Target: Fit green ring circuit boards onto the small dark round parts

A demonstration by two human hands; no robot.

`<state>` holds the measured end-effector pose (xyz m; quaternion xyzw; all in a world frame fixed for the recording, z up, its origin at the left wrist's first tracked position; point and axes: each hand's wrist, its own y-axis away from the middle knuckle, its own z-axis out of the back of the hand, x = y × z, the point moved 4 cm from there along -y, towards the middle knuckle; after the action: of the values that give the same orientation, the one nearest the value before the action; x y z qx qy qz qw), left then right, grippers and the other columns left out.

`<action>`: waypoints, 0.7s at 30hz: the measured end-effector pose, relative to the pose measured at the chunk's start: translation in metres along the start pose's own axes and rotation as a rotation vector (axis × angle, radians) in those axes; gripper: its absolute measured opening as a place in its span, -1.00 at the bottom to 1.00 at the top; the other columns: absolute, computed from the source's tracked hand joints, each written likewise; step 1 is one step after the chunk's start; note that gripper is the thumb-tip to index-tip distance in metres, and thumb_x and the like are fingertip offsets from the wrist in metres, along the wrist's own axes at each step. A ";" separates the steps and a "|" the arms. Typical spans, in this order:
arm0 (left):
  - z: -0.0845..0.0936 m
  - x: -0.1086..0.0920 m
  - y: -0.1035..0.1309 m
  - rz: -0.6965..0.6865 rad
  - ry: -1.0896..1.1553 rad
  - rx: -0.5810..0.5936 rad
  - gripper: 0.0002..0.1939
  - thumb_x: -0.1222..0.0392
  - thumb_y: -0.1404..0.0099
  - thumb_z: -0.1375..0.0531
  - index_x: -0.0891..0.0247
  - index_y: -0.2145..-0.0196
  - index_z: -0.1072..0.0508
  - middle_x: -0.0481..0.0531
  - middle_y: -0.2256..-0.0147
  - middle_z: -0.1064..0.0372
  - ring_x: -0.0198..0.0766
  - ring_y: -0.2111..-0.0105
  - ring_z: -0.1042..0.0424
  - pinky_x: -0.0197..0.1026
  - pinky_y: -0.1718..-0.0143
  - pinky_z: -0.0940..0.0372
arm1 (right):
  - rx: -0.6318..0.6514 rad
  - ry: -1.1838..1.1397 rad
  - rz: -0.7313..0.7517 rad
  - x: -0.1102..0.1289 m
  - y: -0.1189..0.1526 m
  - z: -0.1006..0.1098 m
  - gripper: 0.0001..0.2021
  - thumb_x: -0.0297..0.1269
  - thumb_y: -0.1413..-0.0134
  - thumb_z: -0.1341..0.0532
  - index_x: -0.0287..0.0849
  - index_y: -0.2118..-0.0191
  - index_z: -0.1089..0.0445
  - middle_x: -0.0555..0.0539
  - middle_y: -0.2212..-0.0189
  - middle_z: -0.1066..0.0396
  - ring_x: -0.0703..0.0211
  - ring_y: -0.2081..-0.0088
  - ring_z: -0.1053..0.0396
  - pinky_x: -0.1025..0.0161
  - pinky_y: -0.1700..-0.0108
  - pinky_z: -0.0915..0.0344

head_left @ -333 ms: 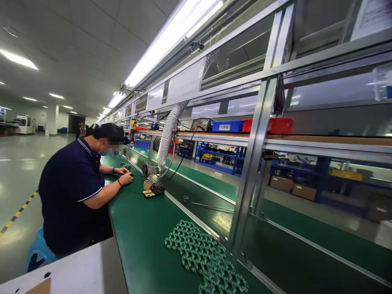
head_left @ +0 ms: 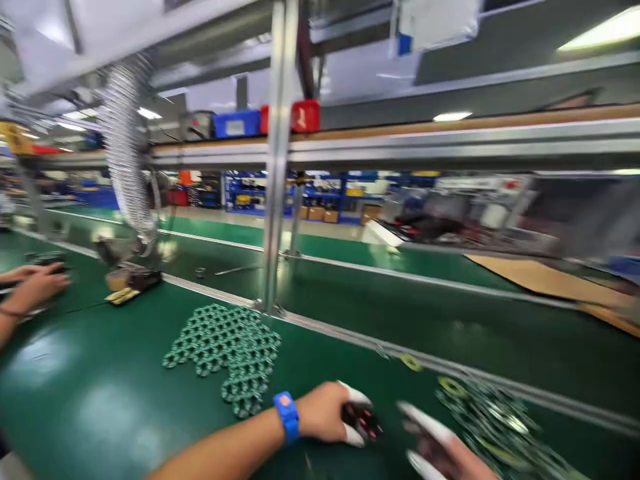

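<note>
My left hand (head_left: 323,410), with white finger cots on its fingertips and a blue wrist strap (head_left: 287,417), is closed round a small dark part with reddish spots (head_left: 367,421). The part's exact kind is blurred. To its right, my right hand (head_left: 443,443) also wears white finger cots. Its thumb and finger are apart, and I see nothing held between them, though motion smears it. A heap of thin green rings (head_left: 505,420) lies just beyond the right hand. Left of my hands, many small green ring-shaped pieces (head_left: 225,347) lie flat in a honeycomb-like layer.
A co-worker's hands (head_left: 37,287) work at the far left of the green bench (head_left: 115,400). Near them stand a soldering stand (head_left: 125,287) and a silver flexible duct (head_left: 127,147). A metal post (head_left: 277,160) rises at the bench's rail. Yellow-green ring (head_left: 411,362) lies by the rail.
My view has swung right and down from the seated co-worker to the bench in front of me. Both my hands and the heap of rings have come into view.
</note>
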<state>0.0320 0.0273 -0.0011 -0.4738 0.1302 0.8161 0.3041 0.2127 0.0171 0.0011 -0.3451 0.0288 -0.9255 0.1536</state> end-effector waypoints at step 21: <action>0.003 -0.009 0.007 0.002 -0.328 -0.063 -0.72 0.18 -0.12 -0.29 0.09 0.16 -0.47 -0.02 0.21 -0.41 -0.15 0.18 -0.27 -0.18 0.15 -0.12 | 0.151 0.542 0.832 0.072 0.036 -0.013 -0.75 -0.44 -0.26 0.03 -0.23 0.37 -0.35 -0.09 0.47 -0.35 0.11 0.41 -0.27 0.23 0.48 -0.16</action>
<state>0.0287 0.0201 0.0080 -0.3436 0.0536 0.8864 0.3056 0.1618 -0.0396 0.0307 -0.0394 0.1360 -0.8416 0.5212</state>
